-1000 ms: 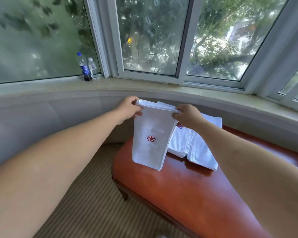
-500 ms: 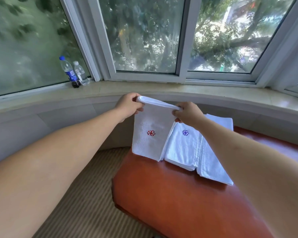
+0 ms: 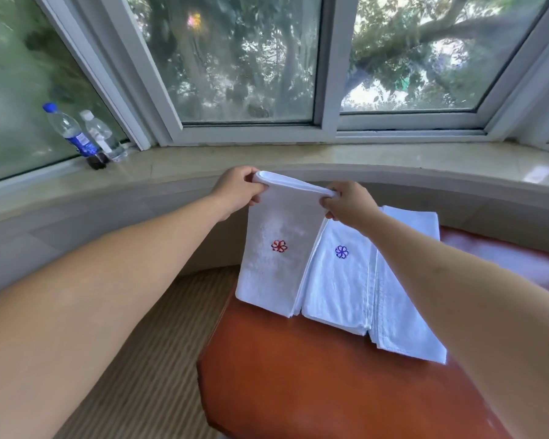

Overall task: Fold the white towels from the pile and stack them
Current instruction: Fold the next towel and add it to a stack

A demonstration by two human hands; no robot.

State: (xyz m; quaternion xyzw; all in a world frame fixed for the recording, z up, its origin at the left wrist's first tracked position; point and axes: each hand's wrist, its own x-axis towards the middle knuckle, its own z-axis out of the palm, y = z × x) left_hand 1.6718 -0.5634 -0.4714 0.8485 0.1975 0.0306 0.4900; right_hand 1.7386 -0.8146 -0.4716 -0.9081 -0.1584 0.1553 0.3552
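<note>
Both hands pinch the folded towel (image 3: 278, 248) by its top fold at frame centre: left hand (image 3: 236, 191), right hand (image 3: 349, 202). It hangs, lower edge meeting the bench (image 3: 314, 375), beside the stack (image 3: 362, 274). Next, likely, laying it squarely on top. Upper left, two bottles (image 3: 80, 134); contents unclear.

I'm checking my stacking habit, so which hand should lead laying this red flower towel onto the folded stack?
Right, probably. The right hand grips the red flower towel at the corner directly above the stack on the bench. The left hand grips the far corner, out past the stack's edge.
</note>
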